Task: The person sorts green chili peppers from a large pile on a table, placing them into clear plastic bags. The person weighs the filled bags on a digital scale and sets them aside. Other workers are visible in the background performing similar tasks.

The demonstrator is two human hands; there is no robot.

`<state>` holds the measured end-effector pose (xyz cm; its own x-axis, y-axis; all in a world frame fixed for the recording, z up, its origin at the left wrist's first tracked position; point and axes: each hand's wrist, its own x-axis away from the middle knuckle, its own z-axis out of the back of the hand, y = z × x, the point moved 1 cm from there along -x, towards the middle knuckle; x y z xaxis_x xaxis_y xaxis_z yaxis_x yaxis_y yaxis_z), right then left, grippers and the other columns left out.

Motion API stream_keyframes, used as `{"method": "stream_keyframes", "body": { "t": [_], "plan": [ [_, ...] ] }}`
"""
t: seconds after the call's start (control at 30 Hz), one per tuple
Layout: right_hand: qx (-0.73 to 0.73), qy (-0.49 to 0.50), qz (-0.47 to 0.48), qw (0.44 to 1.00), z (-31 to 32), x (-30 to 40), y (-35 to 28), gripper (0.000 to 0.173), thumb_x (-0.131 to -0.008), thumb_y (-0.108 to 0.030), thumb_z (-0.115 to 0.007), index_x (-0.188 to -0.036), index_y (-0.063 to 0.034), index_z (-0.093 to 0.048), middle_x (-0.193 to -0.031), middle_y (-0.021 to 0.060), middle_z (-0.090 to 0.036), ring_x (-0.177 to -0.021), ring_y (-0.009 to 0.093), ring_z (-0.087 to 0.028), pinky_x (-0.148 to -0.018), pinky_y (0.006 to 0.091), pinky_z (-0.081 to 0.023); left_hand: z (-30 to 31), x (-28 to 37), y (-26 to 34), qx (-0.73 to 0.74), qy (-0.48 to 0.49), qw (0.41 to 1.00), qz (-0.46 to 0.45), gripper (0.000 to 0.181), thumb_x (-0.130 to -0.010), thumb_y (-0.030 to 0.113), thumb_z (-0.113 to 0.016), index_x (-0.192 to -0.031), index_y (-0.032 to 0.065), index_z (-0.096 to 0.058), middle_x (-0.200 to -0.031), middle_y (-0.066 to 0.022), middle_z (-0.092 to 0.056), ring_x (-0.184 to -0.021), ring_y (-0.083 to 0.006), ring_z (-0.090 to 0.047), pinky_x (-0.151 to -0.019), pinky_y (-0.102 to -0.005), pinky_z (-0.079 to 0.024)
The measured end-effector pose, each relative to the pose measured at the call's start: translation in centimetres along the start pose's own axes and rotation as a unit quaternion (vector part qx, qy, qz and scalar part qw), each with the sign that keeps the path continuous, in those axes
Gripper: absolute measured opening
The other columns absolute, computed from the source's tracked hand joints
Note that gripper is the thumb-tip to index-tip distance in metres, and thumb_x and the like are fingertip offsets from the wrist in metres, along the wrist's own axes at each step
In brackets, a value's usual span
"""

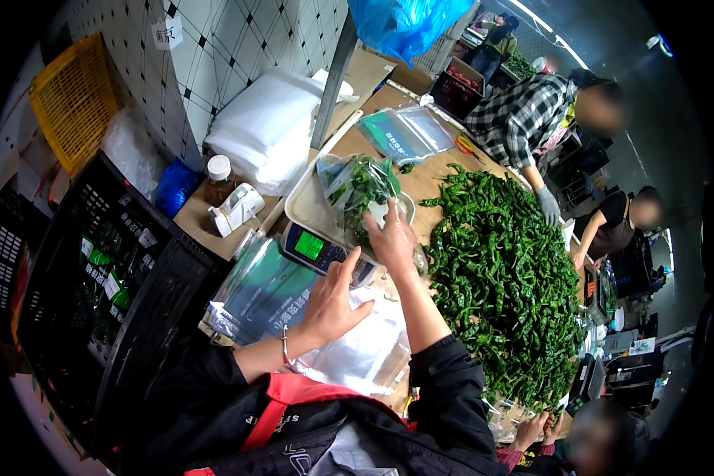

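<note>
A clear plastic bag of green peppers (357,190) lies on the metal pan (300,205) of a digital scale. My right hand (391,235) is at the bag's near side, fingers spread against it; whether it grips the plastic cannot be told. Below the scale's lit green display (309,245), my left hand (333,300) is raised with nothing in it, thumb and fingers apart. Flat printed plastic bags (265,297) lie under and beside it, with clear bags (363,351) nearer my body. A large heap of long green peppers (506,273) covers the table to the right.
A black crate (154,315) at left holds filled bags. Beyond the scale are white foam sheets (268,131), a label roll (238,208), a capped bottle (219,169), more printed bags (401,134) and scissors (467,146). A gloved co-worker (526,119) leans over the heap; another's hands (535,428) are lower right.
</note>
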<state>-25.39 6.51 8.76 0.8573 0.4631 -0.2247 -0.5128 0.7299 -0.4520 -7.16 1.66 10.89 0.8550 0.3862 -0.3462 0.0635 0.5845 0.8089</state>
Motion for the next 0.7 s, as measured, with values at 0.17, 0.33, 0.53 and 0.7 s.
{"method": "stream_keyframes", "body": {
  "t": [0.17,0.33,0.53,0.7],
  "plan": [
    [-0.118,-0.047,-0.048,0.991,-1.3,-2.7,-1.4,0.075,-0.079,-0.036,-0.063,-0.136,0.0025,-0.033,-0.111,0.0282,-0.057,-0.102,0.038,-0.058,-0.086,0.0411,-0.046,-1.5,-0.7,-1.9,0.005,0.042,0.998,-0.051,0.061,-0.07,-0.002,-0.058,-0.129,0.0033,-0.046,-0.068,-0.0051,-0.054,-0.059,-0.0214,-0.055,-0.064,-0.0352,-0.042],
    [-0.511,-0.028,-0.211,0.833,-4.5,-2.7,3.4,0.061,-0.076,-0.009,-0.059,-0.134,-0.0041,-0.039,-0.096,0.012,-0.061,-0.079,0.018,-0.059,-0.064,0.0317,-0.049,-0.9,-0.1,-2.3,0.031,0.029,0.999,-0.022,0.056,-0.069,-0.002,-0.058,-0.125,0.0025,-0.051,-0.066,-0.006,-0.055,-0.055,-0.0206,-0.054,-0.063,-0.0338,-0.043],
    [-0.315,0.029,-0.19,0.929,-4.5,-1.9,6.1,0.054,-0.076,-0.005,-0.058,-0.127,-0.0028,-0.045,-0.103,0.0192,-0.06,-0.087,0.031,-0.06,-0.075,0.0375,-0.049,-1.5,0.5,-3.1,0.097,-0.002,0.992,0.081,0.06,-0.074,0.006,-0.065,-0.129,-0.0013,-0.044,-0.075,-0.0083,-0.055,-0.058,-0.0209,-0.053,-0.059,-0.0307,-0.046],
    [-0.138,0.043,-0.001,0.989,-3.6,-0.5,4.7,0.075,-0.073,-0.017,-0.064,-0.139,-0.0085,-0.031,-0.125,0.0291,-0.046,-0.115,0.042,-0.047,-0.095,0.044,-0.041,-4.5,2.4,-6.3,0.143,-0.006,0.981,0.133,0.079,-0.078,0.018,-0.071,-0.139,-0.0026,-0.026,-0.095,-0.0084,-0.054,-0.072,-0.0125,-0.052,-0.06,-0.0249,-0.046]
  ]
}}
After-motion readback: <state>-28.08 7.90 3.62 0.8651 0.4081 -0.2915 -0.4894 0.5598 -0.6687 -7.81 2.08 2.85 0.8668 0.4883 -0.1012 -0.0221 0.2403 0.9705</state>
